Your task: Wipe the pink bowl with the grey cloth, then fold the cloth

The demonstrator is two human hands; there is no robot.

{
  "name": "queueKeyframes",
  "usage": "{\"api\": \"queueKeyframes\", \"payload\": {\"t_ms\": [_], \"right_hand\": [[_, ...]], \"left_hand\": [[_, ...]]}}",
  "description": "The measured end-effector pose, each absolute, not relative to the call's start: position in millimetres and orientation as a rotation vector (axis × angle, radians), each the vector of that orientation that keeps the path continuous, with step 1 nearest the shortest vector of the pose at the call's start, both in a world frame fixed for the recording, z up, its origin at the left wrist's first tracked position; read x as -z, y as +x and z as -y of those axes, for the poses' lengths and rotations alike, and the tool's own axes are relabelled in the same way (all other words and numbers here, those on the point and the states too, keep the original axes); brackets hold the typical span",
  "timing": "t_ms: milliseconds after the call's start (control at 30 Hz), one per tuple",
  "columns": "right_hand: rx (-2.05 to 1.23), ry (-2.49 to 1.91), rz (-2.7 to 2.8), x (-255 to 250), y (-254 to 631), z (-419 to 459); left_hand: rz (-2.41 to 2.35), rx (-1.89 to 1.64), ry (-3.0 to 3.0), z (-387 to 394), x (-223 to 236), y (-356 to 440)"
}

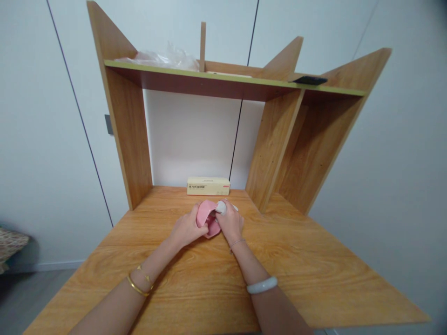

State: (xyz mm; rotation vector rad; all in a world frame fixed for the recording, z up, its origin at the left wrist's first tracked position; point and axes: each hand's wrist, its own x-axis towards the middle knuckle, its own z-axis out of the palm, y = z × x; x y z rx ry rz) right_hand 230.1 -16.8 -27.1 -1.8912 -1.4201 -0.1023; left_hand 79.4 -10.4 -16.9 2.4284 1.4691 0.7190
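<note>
My left hand (186,229) grips the left side of a small pink bowl-like thing (206,208), with its thumb over the rim. The pink thing is tilted so its hollow faces me and to the right. My right hand (230,222) is closed round a white object (221,207), perhaps a wad of cloth or tissue, at the pink thing's right rim. Part of the white object shows beyond the hand. My right fingers partly hide the inside of the pink thing. Both hands are just above the wooden desk (195,288).
A cream cling film box (208,187) lies at the desk's back, behind my hands. A wooden shelf unit (127,135) rises round the back, with an upright divider (275,144) at right. On its upper shelf are a clear plastic bag (164,58) and a flat black object (310,80).
</note>
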Motion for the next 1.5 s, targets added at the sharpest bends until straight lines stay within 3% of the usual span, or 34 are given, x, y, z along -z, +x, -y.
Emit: {"api": "queueKeyframes", "payload": {"t_ms": [267,633,800,1033,1300,1500], "right_hand": [[-0.256,-1.825,1.394,45,236,4],[-0.344,-1.675,1.379,59,237,-11],[-0.308,-1.702,1.395,53,237,-6],[0.195,-1.792,1.607,33,232,13],[-0.300,-1.837,1.530,44,238,-3],[-0.202,-1.919,1.462,40,233,4]], "left_hand": [[-1.410,-0.802,2.453,10,17,74],[-1.104,-1.064,2.162,-3,38,74],[-1.288,-0.973,2.179,-5,37,73],[-1.303,-0.883,2.217,-3,31,73],[-1.349,-0.914,2.206,1,27,78],[-1.325,-0.923,2.223,1,27,76]]}}
